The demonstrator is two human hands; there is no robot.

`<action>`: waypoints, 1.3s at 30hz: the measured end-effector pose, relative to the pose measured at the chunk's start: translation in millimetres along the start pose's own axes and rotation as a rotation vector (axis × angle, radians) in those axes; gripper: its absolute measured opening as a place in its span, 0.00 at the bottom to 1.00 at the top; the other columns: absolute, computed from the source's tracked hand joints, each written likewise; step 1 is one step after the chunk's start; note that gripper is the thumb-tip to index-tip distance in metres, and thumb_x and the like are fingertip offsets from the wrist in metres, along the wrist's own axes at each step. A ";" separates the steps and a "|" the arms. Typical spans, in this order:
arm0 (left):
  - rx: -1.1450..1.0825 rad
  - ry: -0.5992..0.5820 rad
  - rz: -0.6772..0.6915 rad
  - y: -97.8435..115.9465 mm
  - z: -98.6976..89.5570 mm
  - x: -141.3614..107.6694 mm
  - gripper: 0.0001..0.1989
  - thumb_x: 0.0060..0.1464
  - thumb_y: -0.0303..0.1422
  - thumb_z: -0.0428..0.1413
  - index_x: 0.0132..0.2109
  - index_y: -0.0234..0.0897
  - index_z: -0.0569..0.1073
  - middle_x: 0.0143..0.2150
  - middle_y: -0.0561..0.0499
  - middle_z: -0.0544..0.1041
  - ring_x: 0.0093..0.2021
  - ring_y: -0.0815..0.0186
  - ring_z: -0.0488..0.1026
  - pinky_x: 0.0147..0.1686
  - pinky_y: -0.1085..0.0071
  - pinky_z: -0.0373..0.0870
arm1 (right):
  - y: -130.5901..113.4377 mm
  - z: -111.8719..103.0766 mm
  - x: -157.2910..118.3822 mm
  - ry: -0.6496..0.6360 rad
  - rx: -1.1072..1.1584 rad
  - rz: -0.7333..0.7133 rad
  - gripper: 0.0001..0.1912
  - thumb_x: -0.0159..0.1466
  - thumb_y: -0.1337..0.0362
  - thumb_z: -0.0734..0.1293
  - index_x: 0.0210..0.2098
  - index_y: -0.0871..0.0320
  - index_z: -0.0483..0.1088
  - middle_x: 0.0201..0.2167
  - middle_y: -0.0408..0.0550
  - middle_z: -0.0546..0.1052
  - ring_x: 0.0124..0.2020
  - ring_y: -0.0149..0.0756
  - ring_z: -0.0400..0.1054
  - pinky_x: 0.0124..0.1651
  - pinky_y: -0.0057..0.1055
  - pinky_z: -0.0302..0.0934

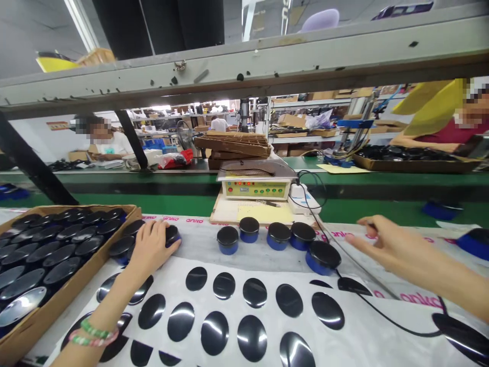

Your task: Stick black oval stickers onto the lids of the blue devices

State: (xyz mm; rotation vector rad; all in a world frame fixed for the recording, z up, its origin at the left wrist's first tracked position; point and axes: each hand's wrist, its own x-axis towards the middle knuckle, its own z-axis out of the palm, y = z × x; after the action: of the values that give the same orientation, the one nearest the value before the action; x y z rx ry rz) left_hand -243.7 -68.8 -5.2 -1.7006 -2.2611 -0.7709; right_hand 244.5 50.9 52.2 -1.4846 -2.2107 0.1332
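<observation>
My left hand (151, 247) is at the right side of a small cluster of round parts, with fingers and thumb around a round black-topped blue part (173, 235). Right beside it, partly hidden by the hand, stand more such parts (121, 247). My right hand (382, 239) hovers at the right with fingers and thumb apart and nothing between them. Several similar parts (278, 234) stand upright in a loose row between my hands. In front lies a white sheet (267, 300) bearing black glossy discs (214, 332).
At the left a cardboard box (130, 211) holds many black-topped parts. A control box with lit buttons (255, 189) stands behind the row, its cable (378, 316) running across the right side. A green conveyor (171, 204) crosses behind, under a shelf beam (244, 66). People sit beyond it.
</observation>
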 end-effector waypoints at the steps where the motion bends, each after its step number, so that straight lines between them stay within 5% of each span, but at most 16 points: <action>1: 0.000 -0.007 0.014 6.4 1.8 -1.3 0.24 0.47 0.43 0.53 0.48 0.30 0.66 0.56 0.29 0.65 0.63 0.36 0.50 0.59 0.37 0.40 | -0.5 8.4 -2.2 -0.077 0.000 0.007 0.17 0.60 0.46 0.60 0.31 0.53 0.57 0.27 0.53 0.74 0.23 0.44 0.69 0.23 0.36 0.59; 3: -0.032 -0.063 0.076 28.9 6.8 -1.2 0.27 0.50 0.44 0.53 0.52 0.30 0.65 0.59 0.29 0.63 0.64 0.37 0.50 0.58 0.36 0.42 | -8.6 25.6 -5.2 -0.208 -0.015 0.017 0.17 0.59 0.47 0.61 0.29 0.52 0.57 0.25 0.49 0.73 0.23 0.42 0.69 0.23 0.35 0.60; 9: -0.237 -0.323 0.333 109.8 24.2 0.7 0.28 0.54 0.39 0.55 0.60 0.42 0.59 0.59 0.44 0.65 0.57 0.56 0.67 0.54 0.60 0.66 | -35.6 50.7 -3.7 -0.289 -0.008 -0.074 0.13 0.54 0.56 0.66 0.27 0.53 0.56 0.31 0.51 0.74 0.29 0.46 0.71 0.27 0.35 0.61; 15: -0.359 -0.439 0.490 161.3 29.9 -8.7 0.28 0.51 0.37 0.59 0.59 0.45 0.61 0.56 0.47 0.68 0.54 0.58 0.69 0.52 0.64 0.69 | -66.5 47.3 -18.3 -0.289 0.055 -0.159 0.12 0.57 0.57 0.68 0.31 0.54 0.59 0.30 0.45 0.74 0.29 0.39 0.70 0.27 0.30 0.60; 19: -0.389 -0.491 0.562 175.8 50.3 -13.3 0.27 0.54 0.35 0.55 0.61 0.44 0.61 0.62 0.44 0.62 0.60 0.52 0.64 0.56 0.55 0.65 | -77.9 41.1 -25.3 -0.265 0.068 -0.171 0.14 0.63 0.53 0.65 0.39 0.58 0.67 0.37 0.45 0.74 0.34 0.34 0.70 0.34 0.31 0.65; 21: -0.378 -0.474 0.550 169.1 59.2 -15.4 0.26 0.57 0.37 0.52 0.62 0.43 0.58 0.65 0.40 0.57 0.61 0.48 0.63 0.54 0.50 0.67 | -59.6 32.1 -20.5 -0.218 0.023 -0.083 0.16 0.66 0.53 0.62 0.43 0.60 0.68 0.37 0.45 0.74 0.33 0.32 0.70 0.36 0.32 0.66; 24: -0.330 -0.387 0.515 146.9 62.7 -15.1 0.28 0.58 0.44 0.51 0.63 0.53 0.55 0.65 0.46 0.58 0.60 0.49 0.65 0.50 0.51 0.72 | -0.9 9.5 -7.6 -0.072 -0.119 0.187 0.15 0.67 0.56 0.62 0.46 0.61 0.68 0.40 0.47 0.73 0.35 0.33 0.70 0.38 0.35 0.67; 28: -0.329 -0.320 0.505 128.6 50.1 -10.4 0.23 0.57 0.47 0.50 0.59 0.56 0.61 0.62 0.50 0.62 0.53 0.54 0.72 0.44 0.60 0.77 | 90.8 -22.2 5.6 0.117 -0.311 0.535 0.16 0.66 0.59 0.64 0.51 0.60 0.66 0.49 0.51 0.71 0.45 0.40 0.69 0.46 0.43 0.66; 31: -0.348 -0.337 0.510 137.4 34.7 -13.0 0.20 0.57 0.46 0.52 0.57 0.55 0.65 0.60 0.51 0.64 0.48 0.58 0.75 0.42 0.63 0.78 | 134.7 -38.7 10.2 0.183 -0.382 0.678 0.18 0.65 0.60 0.65 0.53 0.61 0.65 0.52 0.54 0.69 0.49 0.43 0.67 0.49 0.45 0.64; 35: -0.492 -0.359 0.436 165.6 9.3 -30.3 0.15 0.56 0.44 0.53 0.50 0.54 0.72 0.57 0.52 0.68 0.47 0.59 0.74 0.39 0.68 0.77 | 148.8 -50.2 22.8 0.179 -0.319 0.696 0.18 0.65 0.60 0.65 0.52 0.60 0.66 0.51 0.53 0.69 0.47 0.41 0.68 0.48 0.44 0.65; 39: -0.822 -0.455 0.165 197.9 -15.1 -44.5 0.15 0.58 0.45 0.52 0.49 0.49 0.74 0.50 0.50 0.72 0.40 0.63 0.73 0.37 0.70 0.75 | 107.6 -40.6 42.2 0.102 -0.096 0.470 0.16 0.66 0.58 0.64 0.50 0.61 0.66 0.44 0.49 0.72 0.40 0.38 0.70 0.42 0.39 0.67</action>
State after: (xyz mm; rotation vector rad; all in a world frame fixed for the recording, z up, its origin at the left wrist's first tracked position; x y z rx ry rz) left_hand -46.1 -74.4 42.5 -2.6014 -2.1498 -1.5525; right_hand 340.6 125.5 66.1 -1.9958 -1.7757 0.0995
